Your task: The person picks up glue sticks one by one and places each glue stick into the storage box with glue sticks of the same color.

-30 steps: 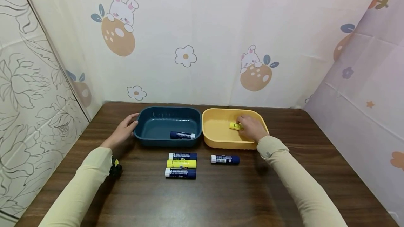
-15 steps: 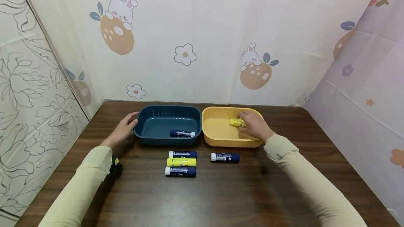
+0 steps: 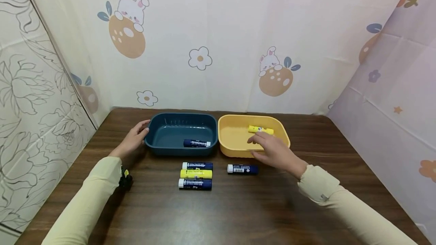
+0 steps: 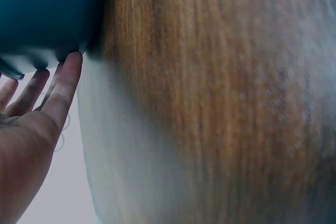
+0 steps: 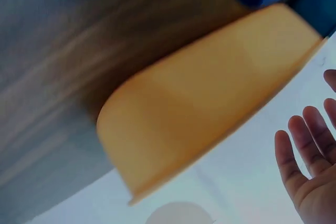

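Half-spread and empty-fingered, hung with right hand [image 3: 274, 150] over near rim of yellow tray [image 3: 235, 153], just behind lone blue glue stick [image 3: 243, 169] parallel to front edge of worktop [image 3: 218, 218]; touched blue tray [image 3: 170, 151] loosely with farther left hand [image 3: 133, 140].

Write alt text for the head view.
A person's empty right hand hovers over the near rim of a yellow tray holding a yellow tube; the left hand touches a dark teal tray with a blue tube inside. Four more tubes lie on the brown table.
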### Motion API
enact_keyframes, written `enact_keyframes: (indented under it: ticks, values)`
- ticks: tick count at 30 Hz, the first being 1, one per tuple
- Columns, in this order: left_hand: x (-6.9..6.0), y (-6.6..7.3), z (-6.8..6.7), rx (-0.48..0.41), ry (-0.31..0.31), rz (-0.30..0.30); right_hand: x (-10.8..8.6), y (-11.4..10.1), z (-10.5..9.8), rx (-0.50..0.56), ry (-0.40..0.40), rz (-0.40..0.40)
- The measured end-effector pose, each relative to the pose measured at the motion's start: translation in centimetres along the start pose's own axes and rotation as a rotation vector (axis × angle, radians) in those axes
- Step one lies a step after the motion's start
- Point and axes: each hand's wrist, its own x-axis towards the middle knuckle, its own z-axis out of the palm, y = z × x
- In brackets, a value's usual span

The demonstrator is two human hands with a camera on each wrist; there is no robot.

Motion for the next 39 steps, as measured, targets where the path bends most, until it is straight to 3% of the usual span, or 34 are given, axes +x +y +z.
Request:
enact_keyframes:
  ticks: [7, 13, 24, 39]
  values:
    - [0.2, -0.1, -0.1, -0.001, 0.0, -0.002, -1.0, -2.3, 1.2, 0.099, -0.122, 0.029]
    - [-0.1, 0.1, 0.1, 0.011, 0.006, 0.01, -1.5, -2.8, 2.5, 0.105, -0.205, 0.071]
    - [-0.3, 0.1, 0.2, 0.021, 0.015, 0.013, -1.6, -3.0, 4.2, 0.011, -0.192, 0.012]
    - [-0.4, 0.2, 0.3, 0.041, 0.023, 0.027, -1.8, -3.3, 5.0, -0.05, -0.161, -0.033]
